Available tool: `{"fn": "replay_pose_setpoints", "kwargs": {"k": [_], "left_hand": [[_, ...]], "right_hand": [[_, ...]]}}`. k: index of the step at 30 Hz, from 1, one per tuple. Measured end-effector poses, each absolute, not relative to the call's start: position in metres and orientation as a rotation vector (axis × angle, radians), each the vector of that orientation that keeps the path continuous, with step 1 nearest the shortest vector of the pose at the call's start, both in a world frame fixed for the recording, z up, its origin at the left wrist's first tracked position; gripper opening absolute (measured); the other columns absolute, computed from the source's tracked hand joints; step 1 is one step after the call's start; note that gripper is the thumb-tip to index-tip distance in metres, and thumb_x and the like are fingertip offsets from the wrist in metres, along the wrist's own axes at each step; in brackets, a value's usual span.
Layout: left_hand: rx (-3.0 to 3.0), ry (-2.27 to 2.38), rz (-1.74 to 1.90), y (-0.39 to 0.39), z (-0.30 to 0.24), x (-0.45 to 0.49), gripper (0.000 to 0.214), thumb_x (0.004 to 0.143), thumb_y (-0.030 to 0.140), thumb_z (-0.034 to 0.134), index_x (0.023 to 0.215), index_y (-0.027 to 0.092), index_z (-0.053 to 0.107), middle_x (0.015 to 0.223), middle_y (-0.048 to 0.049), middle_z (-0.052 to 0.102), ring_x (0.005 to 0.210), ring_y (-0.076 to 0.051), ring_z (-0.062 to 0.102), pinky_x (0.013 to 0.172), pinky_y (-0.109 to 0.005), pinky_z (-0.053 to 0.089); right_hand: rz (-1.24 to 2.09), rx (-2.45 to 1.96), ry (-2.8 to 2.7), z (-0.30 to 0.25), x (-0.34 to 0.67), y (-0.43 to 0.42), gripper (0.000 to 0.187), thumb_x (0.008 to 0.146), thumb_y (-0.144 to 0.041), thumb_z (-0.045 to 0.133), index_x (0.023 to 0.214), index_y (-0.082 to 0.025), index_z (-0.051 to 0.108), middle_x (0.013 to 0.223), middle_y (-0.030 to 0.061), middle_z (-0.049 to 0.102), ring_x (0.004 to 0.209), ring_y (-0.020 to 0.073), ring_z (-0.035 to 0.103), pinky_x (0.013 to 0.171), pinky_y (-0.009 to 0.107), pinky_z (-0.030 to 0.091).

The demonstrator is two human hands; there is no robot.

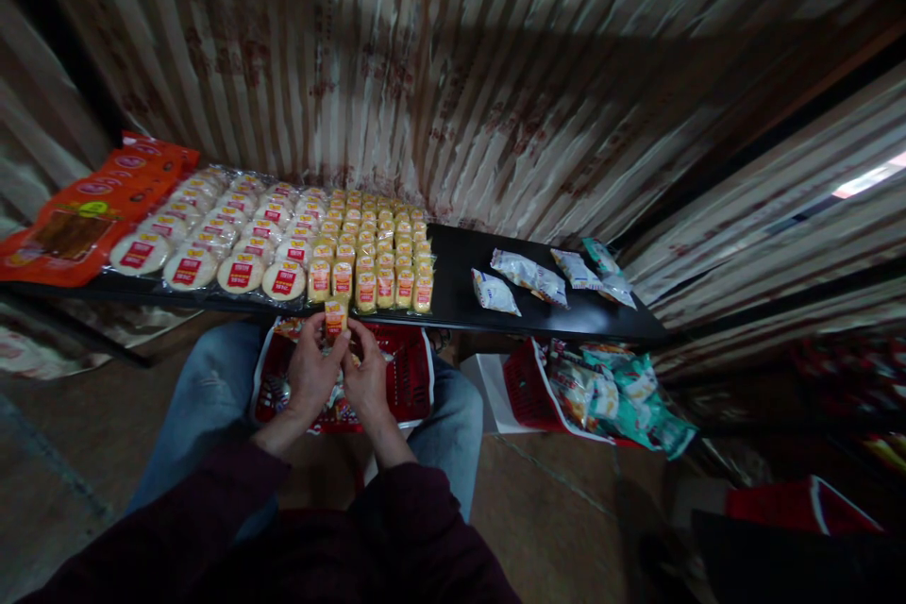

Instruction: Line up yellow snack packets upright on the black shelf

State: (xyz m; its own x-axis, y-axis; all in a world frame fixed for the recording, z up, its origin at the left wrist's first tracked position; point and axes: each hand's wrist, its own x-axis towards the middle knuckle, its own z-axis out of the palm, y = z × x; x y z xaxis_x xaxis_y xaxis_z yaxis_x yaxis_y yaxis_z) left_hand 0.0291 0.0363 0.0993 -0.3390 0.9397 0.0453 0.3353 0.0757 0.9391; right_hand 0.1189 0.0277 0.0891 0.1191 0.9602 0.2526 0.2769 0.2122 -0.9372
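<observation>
My left hand (315, 373) is closed, its thumb and fingers pinching a small wrapped cake (335, 316) with a yellow and red label, upright at the shelf's front edge. Close beside it, my right hand (368, 376) has its fingers curled; its index fingertip is near the cake's right side, and what sits between thumb and fingers is unclear. Just behind stand tight rows of matching small wrapped cakes (385, 288). Left of those lie overlapping rows of round white wrapped cakes (241, 274) with red labels. Under both hands, a red basket (414, 373) with loose packets rests at my lap.
A large orange bag (99, 208) covers the left end of the black shelf (453, 288). Several white and teal packets (528, 276) lie toward its right. A second red basket (524, 387) of packets stands lower right, beside a white box (488, 387). A striped curtain (425, 66) hangs behind.
</observation>
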Motion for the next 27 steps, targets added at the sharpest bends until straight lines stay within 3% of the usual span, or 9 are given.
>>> {"fn": "replay_pose_setpoints", "kwargs": {"k": [9, 13, 19, 27], "left_hand": [[1.209, 1.868, 1.329, 0.050, 0.102, 0.034, 0.037, 0.075, 0.031, 0.059, 0.109, 0.019, 0.052, 0.100, -0.0066, 0.065, 0.088, -0.020, 0.063, 0.080, -0.035, 0.050], [1.234, 1.859, 1.449, 0.059, 0.104, 0.036, 0.038, 0.073, 0.033, 0.061, 0.107, 0.017, 0.054, 0.097, -0.0066, 0.063, 0.084, -0.019, 0.063, 0.077, -0.034, 0.051], [1.518, 1.946, 1.574, 0.075, 0.105, 0.039, 0.047, 0.077, 0.034, 0.062, 0.118, 0.014, 0.052, 0.107, -0.0126, 0.062, 0.102, -0.025, 0.058, 0.093, -0.042, 0.045], [1.758, 1.980, 1.571, 0.088, 0.094, 0.040, 0.050, 0.082, 0.032, 0.058, 0.126, 0.010, 0.049, 0.119, -0.0181, 0.059, 0.115, -0.029, 0.052, 0.100, -0.044, 0.040]], "right_hand": [[0.752, -1.254, -1.450, 0.092, 0.118, 0.031, 0.041, 0.080, -0.012, 0.051, 0.119, -0.020, 0.060, 0.118, 0.0079, 0.064, 0.109, 0.0184, 0.060, 0.097, 0.034, 0.049], [0.651, -1.273, -1.437, 0.089, 0.123, 0.030, 0.039, 0.080, -0.012, 0.050, 0.117, -0.018, 0.060, 0.119, 0.0104, 0.063, 0.111, 0.0199, 0.059, 0.097, 0.036, 0.049], [0.543, -1.302, -1.392, 0.088, 0.138, 0.028, 0.033, 0.084, -0.015, 0.046, 0.113, -0.016, 0.061, 0.113, 0.0110, 0.065, 0.105, 0.0188, 0.061, 0.096, 0.037, 0.049], [0.551, -1.345, -1.295, 0.089, 0.152, 0.023, 0.030, 0.086, -0.018, 0.045, 0.111, -0.016, 0.061, 0.105, 0.0096, 0.065, 0.092, 0.0166, 0.064, 0.086, 0.033, 0.053]]}}
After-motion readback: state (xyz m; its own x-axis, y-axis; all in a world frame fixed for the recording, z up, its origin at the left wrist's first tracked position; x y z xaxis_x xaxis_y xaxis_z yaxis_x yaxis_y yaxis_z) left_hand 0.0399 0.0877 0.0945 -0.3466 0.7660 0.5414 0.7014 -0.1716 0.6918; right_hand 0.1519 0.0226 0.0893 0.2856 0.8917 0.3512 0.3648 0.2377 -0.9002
